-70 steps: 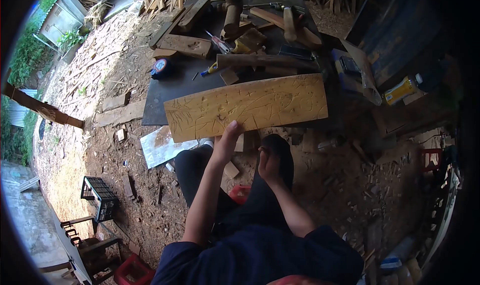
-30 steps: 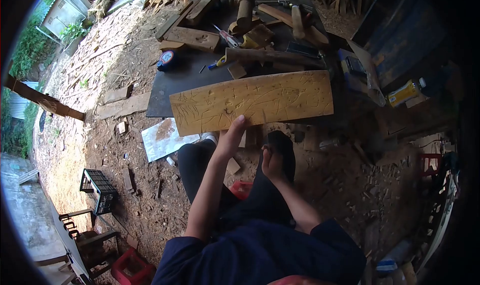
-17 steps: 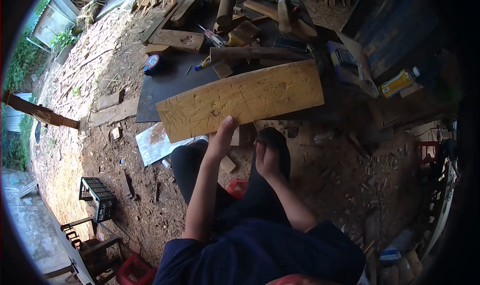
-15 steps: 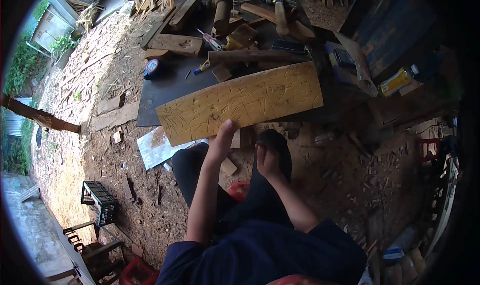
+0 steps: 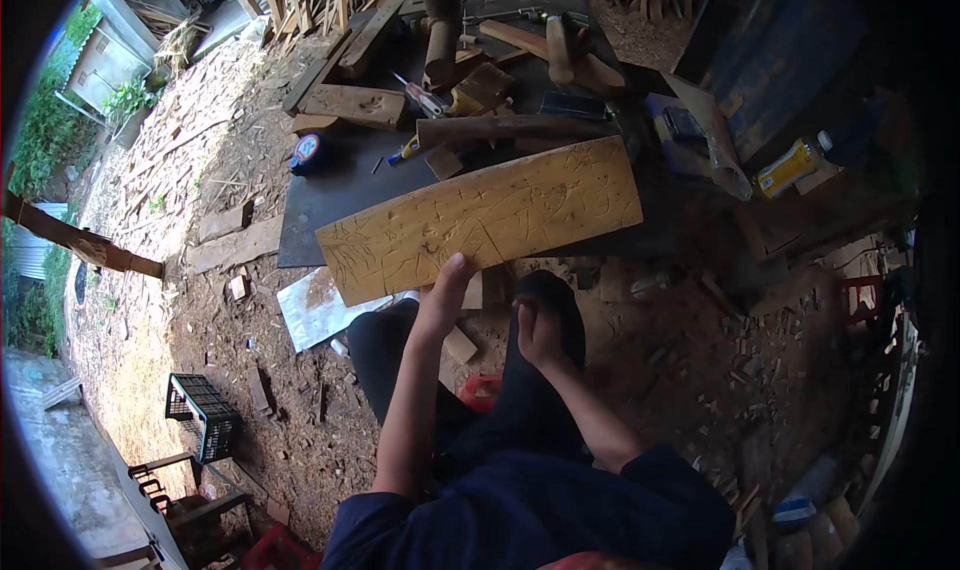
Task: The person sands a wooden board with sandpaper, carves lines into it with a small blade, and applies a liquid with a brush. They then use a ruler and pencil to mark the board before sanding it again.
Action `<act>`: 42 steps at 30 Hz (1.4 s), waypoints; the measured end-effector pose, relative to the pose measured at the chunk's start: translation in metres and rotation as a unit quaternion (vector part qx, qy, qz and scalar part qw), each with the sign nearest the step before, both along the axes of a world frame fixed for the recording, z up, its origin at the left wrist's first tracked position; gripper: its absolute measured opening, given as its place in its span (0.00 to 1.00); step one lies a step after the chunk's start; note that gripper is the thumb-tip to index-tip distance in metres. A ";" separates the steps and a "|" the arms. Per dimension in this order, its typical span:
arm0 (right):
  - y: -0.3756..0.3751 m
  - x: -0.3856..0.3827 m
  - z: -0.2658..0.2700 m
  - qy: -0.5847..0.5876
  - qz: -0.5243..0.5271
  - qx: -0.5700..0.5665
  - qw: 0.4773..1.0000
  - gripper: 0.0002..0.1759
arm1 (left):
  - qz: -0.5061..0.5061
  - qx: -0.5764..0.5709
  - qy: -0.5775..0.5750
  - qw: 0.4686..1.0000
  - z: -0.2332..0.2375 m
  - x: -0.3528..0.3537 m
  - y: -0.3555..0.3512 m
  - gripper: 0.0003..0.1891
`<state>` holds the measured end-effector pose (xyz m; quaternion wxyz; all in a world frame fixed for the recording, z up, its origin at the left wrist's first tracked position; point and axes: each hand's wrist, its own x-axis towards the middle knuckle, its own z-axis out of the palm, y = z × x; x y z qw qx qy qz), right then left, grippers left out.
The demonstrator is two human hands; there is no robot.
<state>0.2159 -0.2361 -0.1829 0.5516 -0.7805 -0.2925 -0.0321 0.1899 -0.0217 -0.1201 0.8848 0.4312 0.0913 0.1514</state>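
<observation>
A long, flat wooden board (image 5: 520, 202) with carved or scratched line drawings is held up before me, tilted so its right end is higher. My left hand (image 5: 447, 295) grips its lower edge, thumb on the face and fingers hidden behind. Fine details of the drawings are hard to read. My right hand (image 5: 541, 338) lies on my right knee (image 5: 553, 292), apart from the board. Its fingers look curled, mostly in shadow, and whatever they might hold is hidden.
Behind the board, a dark table (image 5: 330, 205) carries wood pieces, a round blue tape roll (image 5: 306, 151), a screwdriver (image 5: 424, 98) and a black phone (image 5: 577, 104). A yellow bottle (image 5: 792, 167) lies at right. A black crate (image 5: 203, 417) stands on the chip-strewn ground at left.
The view has shifted slightly, so the table and surroundings sit a little lower. The board stays in my left hand, and the right hand remains on the knee.
</observation>
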 end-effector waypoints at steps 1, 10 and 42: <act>0.007 0.001 0.037 0.032 0.014 -0.003 0.999 0.14 | -0.020 -0.005 0.002 1.000 -0.001 -0.002 0.002 0.32; 0.008 -0.003 0.015 -0.008 -0.004 0.007 1.000 0.12 | -0.049 0.054 0.037 0.997 -0.012 -0.002 0.006 0.43; 0.002 0.003 0.002 0.004 -0.009 0.002 1.000 0.14 | -0.060 0.009 -0.019 0.998 0.008 -0.002 0.006 0.37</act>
